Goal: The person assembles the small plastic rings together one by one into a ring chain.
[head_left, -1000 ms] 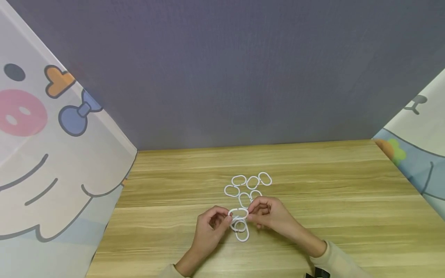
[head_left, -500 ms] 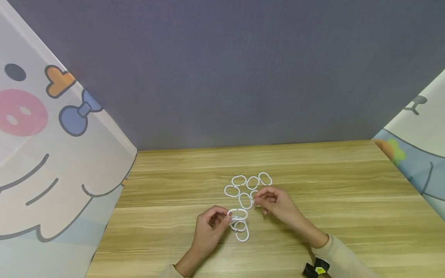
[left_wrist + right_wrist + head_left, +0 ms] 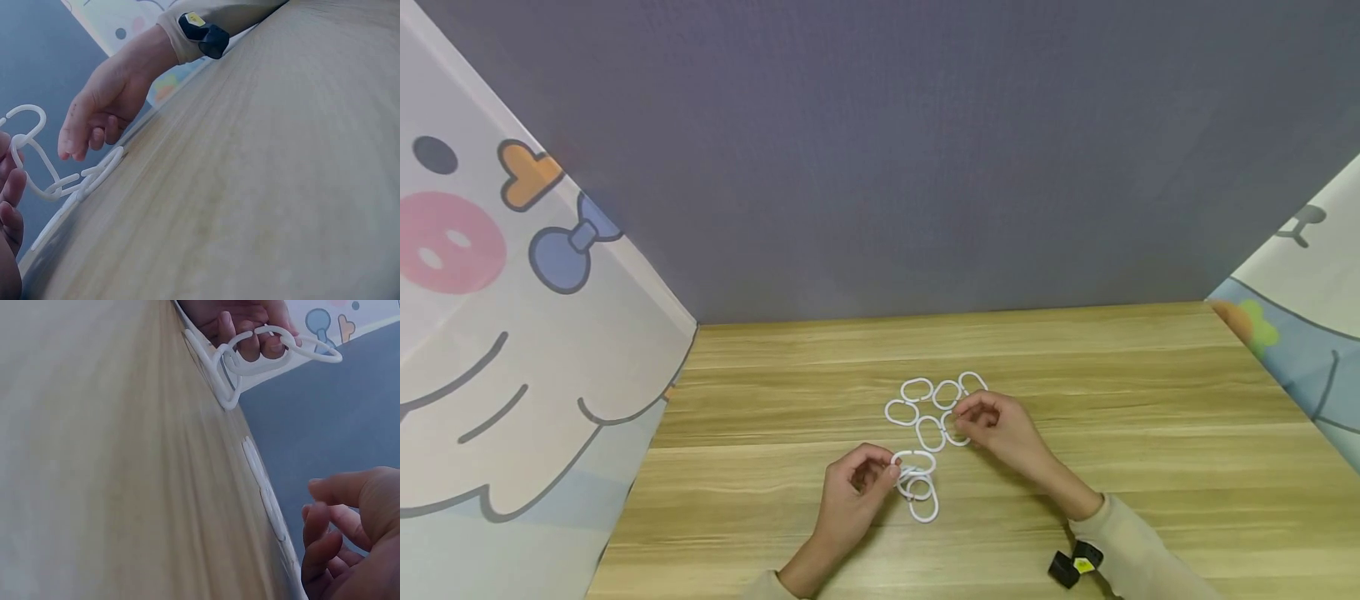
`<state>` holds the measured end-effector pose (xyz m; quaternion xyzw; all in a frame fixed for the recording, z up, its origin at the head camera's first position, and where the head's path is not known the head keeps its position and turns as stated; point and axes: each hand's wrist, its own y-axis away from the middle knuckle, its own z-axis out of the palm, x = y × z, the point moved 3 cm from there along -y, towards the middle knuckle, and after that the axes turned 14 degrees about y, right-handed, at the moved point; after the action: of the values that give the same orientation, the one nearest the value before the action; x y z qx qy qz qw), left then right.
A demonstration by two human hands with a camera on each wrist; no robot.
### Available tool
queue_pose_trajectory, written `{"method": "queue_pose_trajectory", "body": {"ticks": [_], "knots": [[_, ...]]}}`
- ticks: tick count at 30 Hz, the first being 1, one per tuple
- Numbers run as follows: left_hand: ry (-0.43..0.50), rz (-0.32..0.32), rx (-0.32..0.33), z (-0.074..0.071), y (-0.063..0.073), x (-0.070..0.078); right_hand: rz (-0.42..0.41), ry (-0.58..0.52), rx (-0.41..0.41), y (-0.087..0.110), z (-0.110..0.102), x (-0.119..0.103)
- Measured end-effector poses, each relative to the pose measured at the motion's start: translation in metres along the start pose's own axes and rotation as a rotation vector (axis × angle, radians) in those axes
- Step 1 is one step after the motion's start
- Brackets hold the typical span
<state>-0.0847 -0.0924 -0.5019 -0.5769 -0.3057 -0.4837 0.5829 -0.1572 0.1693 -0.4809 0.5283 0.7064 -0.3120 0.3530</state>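
Observation:
My left hand (image 3: 853, 492) pinches a white plastic ring link (image 3: 933, 463) by its left end, just above the tabletop. A short chain of similar links (image 3: 937, 505) hangs from it, its lower end lying on the wood. My right hand (image 3: 1006, 427) hovers over a loose white link (image 3: 953, 442), with fingertips covering part of that link. In the right wrist view its thumb (image 3: 340, 486) and fingers are apart and nothing shows between them. Another loose link (image 3: 918, 433) lies directly left of the one under the right hand.
More loose white links lie farther back, including a back-left link (image 3: 916, 380) and a back-right one partly behind the right hand (image 3: 970, 373). The wooden table (image 3: 760, 400) meets a grey panel (image 3: 925, 208) behind, with cartoon-printed panels at both sides.
My right hand has left the held link and moved back and right to a loose link. The left hand stays in place, holding the chain.

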Motion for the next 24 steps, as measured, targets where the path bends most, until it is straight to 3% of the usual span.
{"method": "queue_pose_trajectory", "body": {"ticks": [17, 24], "knots": [[0.014, 0.036, -0.016, 0.001, -0.001, 0.001, -0.069, 0.159, 0.046, -0.007, 0.001, 0.013], [0.015, 0.026, -0.01, 0.002, -0.001, 0.0, -0.089, 0.304, 0.082, -0.013, 0.003, 0.014]]}}
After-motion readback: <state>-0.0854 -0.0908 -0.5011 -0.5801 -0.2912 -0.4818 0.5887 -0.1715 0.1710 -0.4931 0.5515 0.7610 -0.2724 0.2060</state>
